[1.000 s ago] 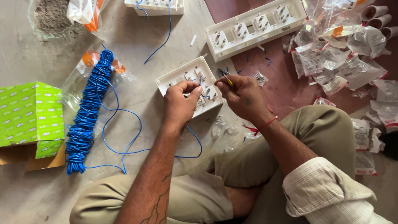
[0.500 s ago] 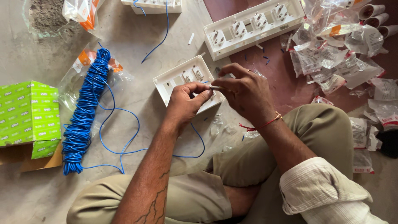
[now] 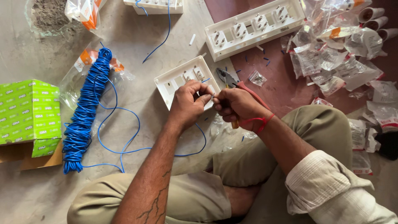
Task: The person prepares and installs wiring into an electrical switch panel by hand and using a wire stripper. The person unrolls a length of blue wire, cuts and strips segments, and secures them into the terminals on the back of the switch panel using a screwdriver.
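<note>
I sit cross-legged on the floor. My left hand and my right hand meet fingertip to fingertip over a white switch plate, pinching the bared end of a thin blue wire between them. That wire loops under my left forearm back to a long blue wire coil lying on the floor to the left. Red-handled pliers lie under my right hand, jaws pointing away from me. My right wrist wears a red thread.
A longer white switch plate with several sockets lies at the back. Several small clear plastic packets are scattered to the right. A green box sits at the left, another white plate at the top edge.
Both hands have drawn together toward me, off the plate's middle to its near corner. The pliers are now lying exposed beside my right hand.
</note>
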